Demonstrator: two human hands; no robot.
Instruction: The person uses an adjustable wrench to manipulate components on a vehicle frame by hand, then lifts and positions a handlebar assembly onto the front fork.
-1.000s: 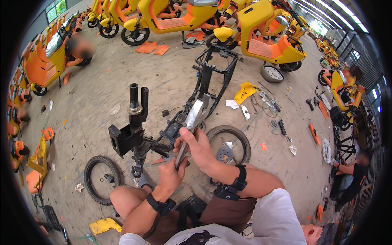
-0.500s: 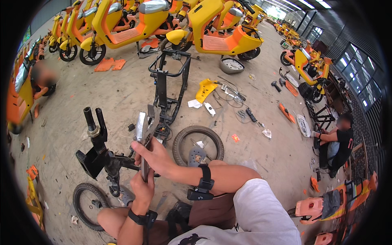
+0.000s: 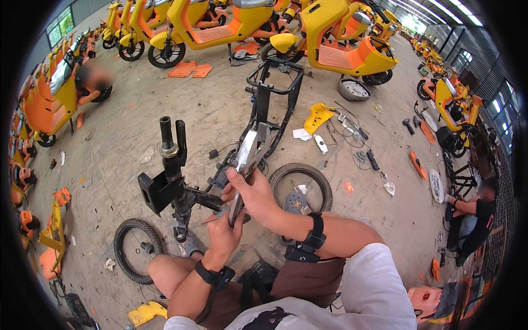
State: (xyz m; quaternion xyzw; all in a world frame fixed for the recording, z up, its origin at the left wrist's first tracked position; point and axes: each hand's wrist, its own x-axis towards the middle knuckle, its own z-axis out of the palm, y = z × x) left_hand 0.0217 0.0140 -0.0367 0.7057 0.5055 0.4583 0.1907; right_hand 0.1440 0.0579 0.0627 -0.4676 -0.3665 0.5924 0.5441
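A long grey metal tool (image 3: 246, 152), with two flat arms spread at its upper end and one shinier than the other, slants up in front of me. Its exact kind is hard to tell. My left hand (image 3: 224, 235) is closed around the lower end. Higher up, my right hand (image 3: 254, 193) grips the middle, thumb along it. Just left of the hands stands a black front fork assembly (image 3: 171, 179) with a threaded steerer tube. Beyond the tool lies a black scooter frame (image 3: 264, 104), partly hidden by it.
One spoked-less tyre and wheel (image 3: 328, 184) lies by my right foot, another wheel (image 3: 122, 250) at lower left. A yellow panel (image 3: 318, 117) and cables lie ahead right. Yellow scooters (image 3: 352, 55) line the back. A co-worker (image 3: 477, 220) crouches far right; another person is at left.
My view has swung left, so the scene sits farther right in the picture. Both hands keep their hold on the metal tool, which leans slightly more to the right.
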